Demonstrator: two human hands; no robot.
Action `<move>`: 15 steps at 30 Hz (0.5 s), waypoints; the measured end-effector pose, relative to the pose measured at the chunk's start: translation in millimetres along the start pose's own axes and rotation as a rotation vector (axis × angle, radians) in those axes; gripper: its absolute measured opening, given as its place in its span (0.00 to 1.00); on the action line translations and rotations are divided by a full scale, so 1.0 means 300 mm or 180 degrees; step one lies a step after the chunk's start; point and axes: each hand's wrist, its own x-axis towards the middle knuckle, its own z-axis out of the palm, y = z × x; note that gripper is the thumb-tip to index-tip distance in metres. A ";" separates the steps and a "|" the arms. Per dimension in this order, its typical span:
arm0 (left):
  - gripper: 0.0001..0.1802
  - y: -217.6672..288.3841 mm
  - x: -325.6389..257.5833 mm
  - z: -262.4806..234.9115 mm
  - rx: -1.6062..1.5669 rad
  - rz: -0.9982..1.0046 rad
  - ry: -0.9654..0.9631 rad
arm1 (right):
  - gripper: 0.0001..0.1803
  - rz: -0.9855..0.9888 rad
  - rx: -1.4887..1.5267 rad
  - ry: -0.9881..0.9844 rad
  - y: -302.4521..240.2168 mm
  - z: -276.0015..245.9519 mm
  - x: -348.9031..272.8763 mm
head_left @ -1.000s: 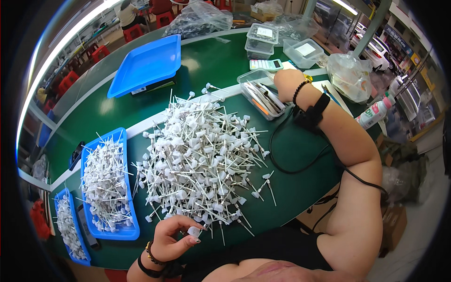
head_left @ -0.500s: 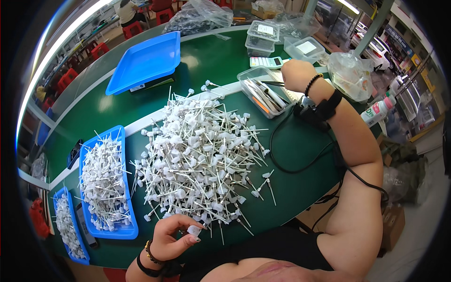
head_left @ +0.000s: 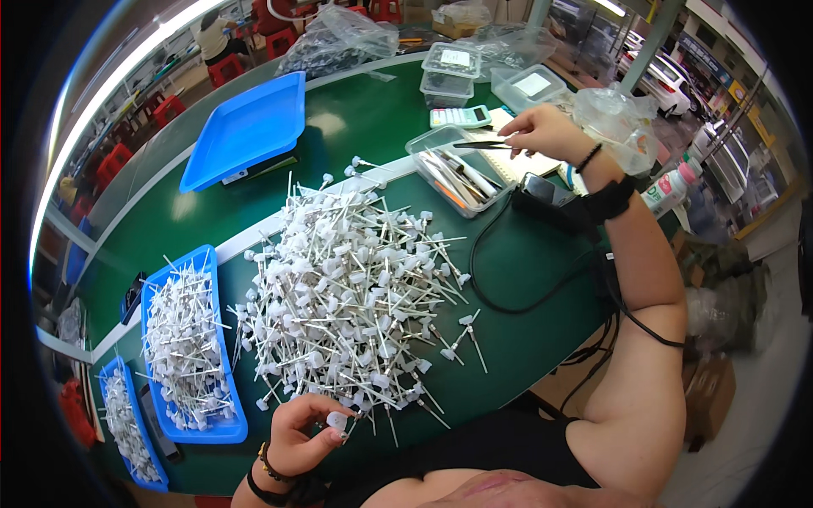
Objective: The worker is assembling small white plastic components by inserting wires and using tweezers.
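Observation:
Near the front edge, my left hand (head_left: 303, 433) pinches a small white plastic-headed piece (head_left: 337, 421) between thumb and fingers. Just beyond it is a large heap of white-headed pieces with thin pale stems (head_left: 339, 296). My right hand (head_left: 546, 135) reaches far to the right, fingers closed on the end of a slim black pointed tool (head_left: 481, 145) that looks like tweezers. The tool's tip points left, over a clear plastic box (head_left: 471, 206) of pens and slim tools. Beneath this hand lies an open notebook (head_left: 500, 159).
Two blue trays, a larger one (head_left: 240, 415) and a smaller one (head_left: 157, 474), hold similar pieces at left. Another blue tray (head_left: 246, 127) sits at the back. A calculator (head_left: 460, 117), lidded boxes (head_left: 451, 59), a bottle (head_left: 669, 188) and a black cable (head_left: 483, 292) are to the right.
My right hand has turned and its fingers have extended leftward, bringing more of the black tool into sight. My left hand keeps its pinch on the piece. The whole view has shifted slightly.

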 end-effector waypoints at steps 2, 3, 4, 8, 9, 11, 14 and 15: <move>0.14 0.001 0.001 0.001 0.0039 -0.0023 -0.0020 | 0.13 -0.0106 -0.0063 0.0165 0.023 0.046 -0.001; 0.14 -0.004 0.000 -0.003 0.0063 -0.0016 0.0016 | 0.12 -0.0152 -0.0125 0.0241 0.026 0.078 0.003; 0.14 -0.009 0.001 -0.004 0.0090 -0.0004 0.0050 | 0.12 -0.0191 0.0060 0.0243 0.016 0.106 -0.002; 0.15 -0.020 0.004 0.000 0.0043 0.0041 0.0139 | 0.14 -0.0529 -0.0241 0.0088 -0.046 0.188 -0.032; 0.15 -0.020 -0.002 -0.001 0.0019 0.0012 0.0200 | 0.15 -0.0590 -0.0798 -0.0220 -0.090 0.189 -0.040; 0.16 -0.022 0.004 0.001 0.0004 0.0003 0.0213 | 0.15 -0.0190 -0.0862 -0.0131 -0.119 0.162 -0.030; 0.16 -0.029 0.002 0.001 -0.0042 0.0027 0.0166 | 0.12 -0.0159 -0.1646 0.0319 -0.077 0.131 -0.020; 0.15 -0.030 0.000 0.000 -0.0036 0.0013 0.0161 | 0.10 -0.0535 -0.2350 0.0696 -0.053 0.130 -0.016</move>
